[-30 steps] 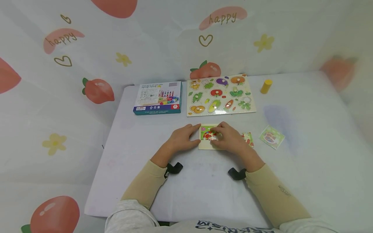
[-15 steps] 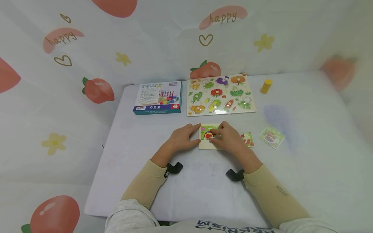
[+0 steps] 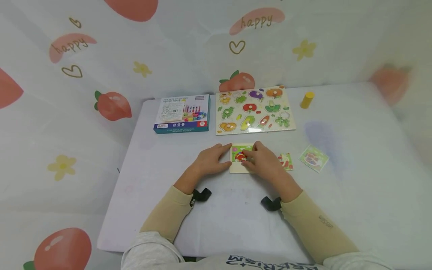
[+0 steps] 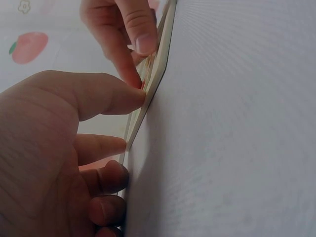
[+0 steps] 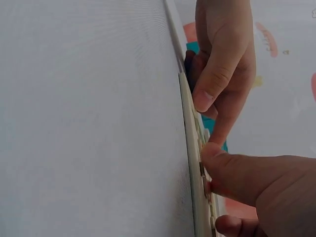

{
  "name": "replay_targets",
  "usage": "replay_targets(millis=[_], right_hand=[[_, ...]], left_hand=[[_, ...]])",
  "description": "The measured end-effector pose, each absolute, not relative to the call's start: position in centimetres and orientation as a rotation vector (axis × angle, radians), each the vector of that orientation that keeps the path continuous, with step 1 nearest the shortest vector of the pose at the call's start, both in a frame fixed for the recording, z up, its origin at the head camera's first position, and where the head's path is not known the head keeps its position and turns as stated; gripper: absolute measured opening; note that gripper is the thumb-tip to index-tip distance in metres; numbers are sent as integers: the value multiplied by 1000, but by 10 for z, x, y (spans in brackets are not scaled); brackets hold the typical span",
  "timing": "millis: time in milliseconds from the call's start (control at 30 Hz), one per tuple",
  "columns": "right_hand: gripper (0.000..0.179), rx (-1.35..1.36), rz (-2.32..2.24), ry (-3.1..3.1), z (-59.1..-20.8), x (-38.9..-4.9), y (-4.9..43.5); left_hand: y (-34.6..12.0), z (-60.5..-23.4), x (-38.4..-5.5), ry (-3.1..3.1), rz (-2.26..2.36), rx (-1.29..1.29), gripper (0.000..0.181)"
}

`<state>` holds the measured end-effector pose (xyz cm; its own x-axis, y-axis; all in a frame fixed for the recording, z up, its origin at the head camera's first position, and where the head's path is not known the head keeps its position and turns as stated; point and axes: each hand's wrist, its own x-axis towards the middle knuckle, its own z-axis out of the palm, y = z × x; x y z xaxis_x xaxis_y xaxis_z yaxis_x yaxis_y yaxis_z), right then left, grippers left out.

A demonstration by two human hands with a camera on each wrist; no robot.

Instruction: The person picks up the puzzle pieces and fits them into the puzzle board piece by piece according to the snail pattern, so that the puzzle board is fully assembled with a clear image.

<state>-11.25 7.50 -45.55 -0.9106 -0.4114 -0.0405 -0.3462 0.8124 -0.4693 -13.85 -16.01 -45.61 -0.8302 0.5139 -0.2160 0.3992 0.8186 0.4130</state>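
A small jigsaw board (image 3: 240, 168) with a pale wooden rim lies mid-table; a red ladybug on green fills its visible inset. My left hand (image 3: 210, 160) touches the board's left side, index finger at the far corner and thumb nearer me. The left wrist view shows these two fingertips right at the edge, the other fingers bent below. My right hand (image 3: 266, 159) covers the board's right part, its thumb and index finger pinching a ladybug puzzle piece (image 3: 240, 156) in the inset. Its other fingers and the rest of the picture are hidden.
Loose puzzle pieces (image 3: 287, 162) show beside my right hand, with a square picture card (image 3: 314, 158) farther right. Behind the board are a boxed bead set (image 3: 182, 113), a vegetable peg puzzle (image 3: 255, 110) and a yellow cylinder (image 3: 307, 100).
My right hand has shifted slightly left over the board, and the ladybug picture's lower edge looks straighter than a second ago. My left hand stays at the board's side.
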Motion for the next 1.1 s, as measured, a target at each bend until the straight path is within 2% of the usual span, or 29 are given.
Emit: replay_targets(millis=[400,633,1100], right_hand=[[58,-572,-765,2898,-436,-103,77],[50,-614,-845,2936,-415,-95,81],[46,-675,-986,3020,-386,-79,99]], left_hand=[[-159,-457,-139,2683,502,681,70],[-160,-457,-138,2686,508,684,70],[-159,-456,-138,2689,488,669,71]])
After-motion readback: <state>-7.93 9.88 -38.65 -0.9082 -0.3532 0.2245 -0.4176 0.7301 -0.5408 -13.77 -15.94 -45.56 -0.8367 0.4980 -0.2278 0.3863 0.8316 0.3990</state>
